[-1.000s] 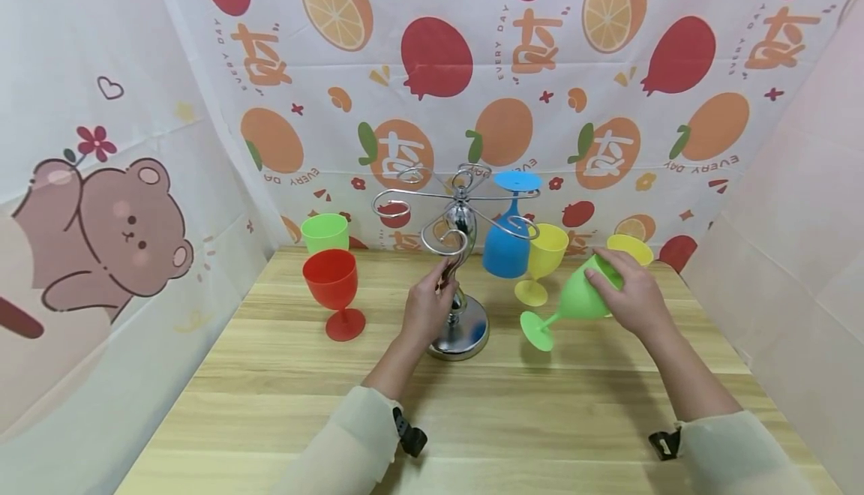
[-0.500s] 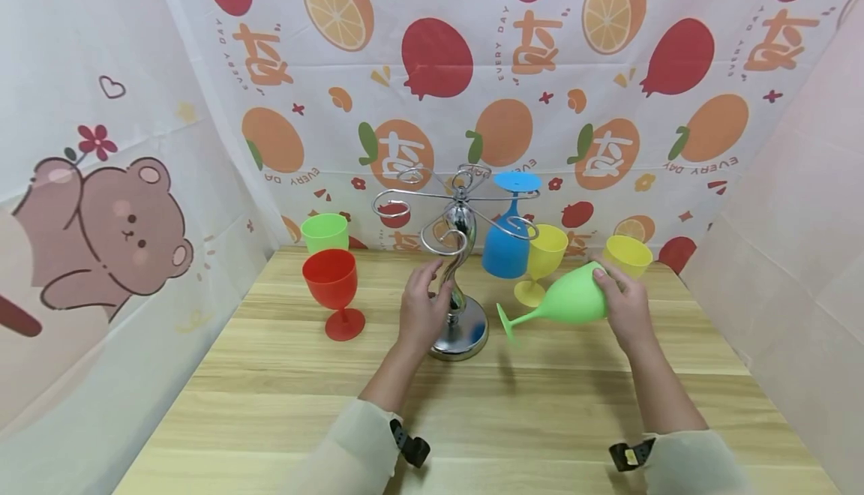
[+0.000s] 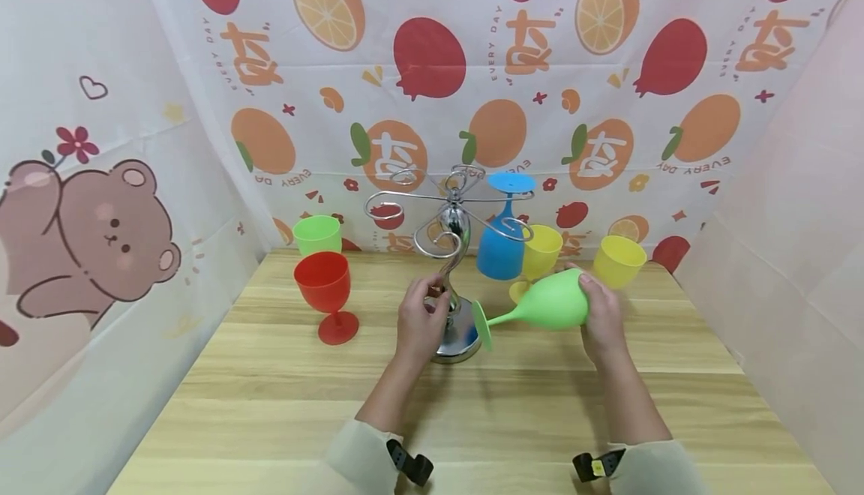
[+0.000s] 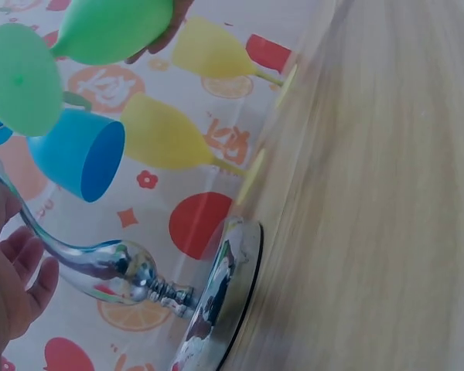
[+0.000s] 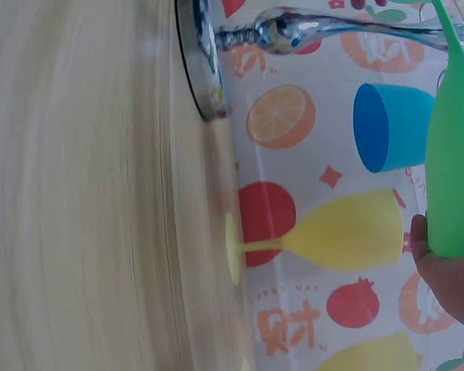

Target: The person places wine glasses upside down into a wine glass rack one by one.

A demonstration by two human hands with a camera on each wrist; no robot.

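My right hand (image 3: 604, 322) holds a light green goblet (image 3: 553, 301) by the rim end of its bowl. The goblet lies sideways in the air, its foot (image 3: 482, 325) pointing left towards the chrome stand. My left hand (image 3: 421, 322) is beside the curved post (image 4: 100, 267) of that stand, fingers loosely bent and not wrapped round it; whether a fingertip touches the metal cannot be told. A blue goblet (image 3: 501, 247) hangs upside down by its foot from the right side of the stand's wire hooks (image 3: 451, 199).
On the wooden table (image 3: 432, 420), a red goblet (image 3: 324, 285) and another green goblet (image 3: 317, 234) stand at the left. Two yellow goblets stand at the back right, one yellow goblet (image 3: 617, 259) farther right. A fruit-print cloth (image 3: 432, 60) hangs behind.
My right hand has moved left and swung the green goblet from a slant to nearly level, its foot nearer the stand. My left hand has loosened from the post and slid lower beside it.
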